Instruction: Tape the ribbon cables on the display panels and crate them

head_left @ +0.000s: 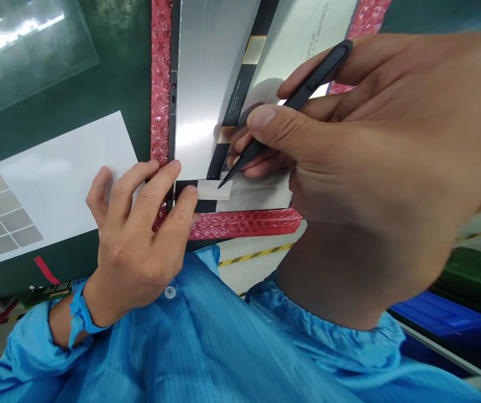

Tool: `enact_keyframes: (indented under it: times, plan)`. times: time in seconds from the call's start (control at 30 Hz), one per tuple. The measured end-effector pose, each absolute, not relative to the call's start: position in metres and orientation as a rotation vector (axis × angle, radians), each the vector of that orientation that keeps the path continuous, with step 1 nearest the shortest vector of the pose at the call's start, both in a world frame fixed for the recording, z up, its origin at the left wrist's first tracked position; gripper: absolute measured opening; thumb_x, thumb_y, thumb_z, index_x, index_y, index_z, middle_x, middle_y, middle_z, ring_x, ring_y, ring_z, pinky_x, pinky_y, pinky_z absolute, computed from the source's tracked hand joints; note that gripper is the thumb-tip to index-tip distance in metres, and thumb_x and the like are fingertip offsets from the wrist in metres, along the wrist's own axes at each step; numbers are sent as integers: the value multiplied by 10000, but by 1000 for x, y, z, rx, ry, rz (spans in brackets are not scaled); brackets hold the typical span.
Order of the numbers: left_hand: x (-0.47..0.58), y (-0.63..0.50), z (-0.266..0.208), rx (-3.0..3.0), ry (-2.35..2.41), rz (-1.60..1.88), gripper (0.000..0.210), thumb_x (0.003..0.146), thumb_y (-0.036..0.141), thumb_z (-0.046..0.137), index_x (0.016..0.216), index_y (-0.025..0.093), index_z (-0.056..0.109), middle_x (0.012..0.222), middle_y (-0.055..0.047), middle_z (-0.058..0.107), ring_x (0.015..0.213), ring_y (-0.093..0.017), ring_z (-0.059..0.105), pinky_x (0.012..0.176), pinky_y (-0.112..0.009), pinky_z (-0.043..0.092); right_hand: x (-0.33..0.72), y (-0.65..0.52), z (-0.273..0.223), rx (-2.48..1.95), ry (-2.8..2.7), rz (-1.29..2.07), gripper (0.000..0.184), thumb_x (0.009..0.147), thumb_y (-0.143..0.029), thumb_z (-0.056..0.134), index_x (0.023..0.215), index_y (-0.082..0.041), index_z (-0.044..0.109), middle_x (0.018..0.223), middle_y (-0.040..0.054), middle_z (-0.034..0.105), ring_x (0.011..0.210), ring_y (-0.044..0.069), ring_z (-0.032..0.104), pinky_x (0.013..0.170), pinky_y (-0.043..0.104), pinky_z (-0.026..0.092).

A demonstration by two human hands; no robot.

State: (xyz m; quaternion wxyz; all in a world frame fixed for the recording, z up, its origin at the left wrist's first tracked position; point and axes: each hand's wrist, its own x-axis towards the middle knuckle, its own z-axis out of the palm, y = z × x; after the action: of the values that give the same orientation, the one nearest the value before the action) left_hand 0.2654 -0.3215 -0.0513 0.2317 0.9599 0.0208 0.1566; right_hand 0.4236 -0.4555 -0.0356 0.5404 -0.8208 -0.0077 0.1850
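A flat panel [211, 67] with a silvery metallic face and a black side edge lies before me. A pale film [295, 61] with faint print covers its right part, and a black strip with gold patches runs between. My right hand [349, 134] grips a black spudger-like pointed tool [318, 75]. Its tip meets a small whitish tape piece [213, 190] near the panel's lower left corner. My left hand [144, 224] rests there with its fingers spread, thumb tip on the dark band beside the tape and index finger at the panel's edge.
Red bubble wrap [244, 224] borders the panel on a dark green table [127, 67]. At left lie a white sheet with rows of grey squares [76, 162] and a clear plastic sheet [26, 61]. Blue bins [450, 319] stand low at right.
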Motion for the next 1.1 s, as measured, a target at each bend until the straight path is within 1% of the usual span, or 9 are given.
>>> enact_keyframes:
  times: [0.13, 0.3, 0.4, 0.57, 0.67, 0.8, 0.93, 1.03, 1.1]
  plan:
    - [265, -322, -51, 2657, 63, 405, 201, 986, 167, 702, 1170, 226, 759, 1366, -145, 741, 1313, -342, 680, 1176, -661, 439, 423, -454, -34, -1949, -32, 438, 300, 810, -26, 869, 727, -265, 709, 729, 20, 789, 539, 206, 740, 381, 236, 611]
    - [264, -323, -52, 2663, 76, 403, 214, 982, 160, 691, 1162, 255, 758, 1369, -117, 737, 1322, -324, 673, 1196, -648, 424, 423, -453, -33, -1963, -16, 441, 305, 808, -35, 878, 717, -272, 709, 702, 7, 777, 539, 206, 741, 369, 232, 597]
    - [264, -324, -53, 2661, 72, 405, 217, 987, 160, 679, 1170, 249, 755, 1376, -122, 731, 1329, -326, 667, 1201, -651, 412, 422, -453, -34, -1966, 8, 430, 309, 795, -6, 851, 702, -261, 702, 699, 23, 776, 527, 215, 735, 367, 242, 596]
    - [264, -324, -52, 2663, 71, 399, 226, 974, 152, 699, 1174, 243, 751, 1369, -135, 731, 1334, -328, 661, 1201, -657, 401, 421, -454, -34, -1941, -34, 401, 274, 780, -6, 841, 752, -252, 725, 749, 44, 796, 549, 227, 748, 380, 248, 605]
    - [264, -324, -51, 2664, 66, 385, 223, 969, 149, 712, 1173, 229, 751, 1368, -153, 731, 1330, -339, 660, 1191, -681, 390, 421, -453, -33, -1942, 12, 399, 300, 771, 0, 843, 730, -260, 700, 691, 27, 774, 529, 224, 738, 380, 246, 604]
    - [265, -325, -50, 2655, 82, 384, 220, 958, 145, 722, 1161, 225, 751, 1356, -154, 736, 1325, -342, 662, 1204, -688, 370, 421, -451, -32, -1930, 30, 392, 301, 768, -43, 873, 711, -267, 680, 660, 10, 760, 522, 222, 732, 379, 250, 604]
    - [265, -325, -50, 2653, 87, 374, 219, 952, 144, 721, 1155, 220, 752, 1361, -170, 731, 1328, -352, 658, 1206, -692, 360, 420, -449, -32, -1918, 0, 387, 284, 768, -130, 910, 678, -275, 683, 675, 9, 769, 482, 210, 702, 350, 263, 586]
    - [265, -325, -49, 2666, 76, 366, 218, 963, 149, 708, 1165, 221, 742, 1368, -174, 729, 1331, -351, 653, 1201, -707, 355, 418, -450, -33, -1906, -24, 361, 272, 744, -162, 940, 701, -290, 703, 711, 2, 782, 503, 223, 709, 365, 293, 603]
    - [265, -324, -49, 2676, 73, 348, 221, 967, 152, 703, 1173, 225, 737, 1374, -171, 727, 1337, -349, 650, 1207, -706, 349, 416, -451, -34, -1893, -20, 354, 265, 755, -194, 948, 723, -293, 704, 704, -2, 775, 518, 231, 712, 386, 316, 614]
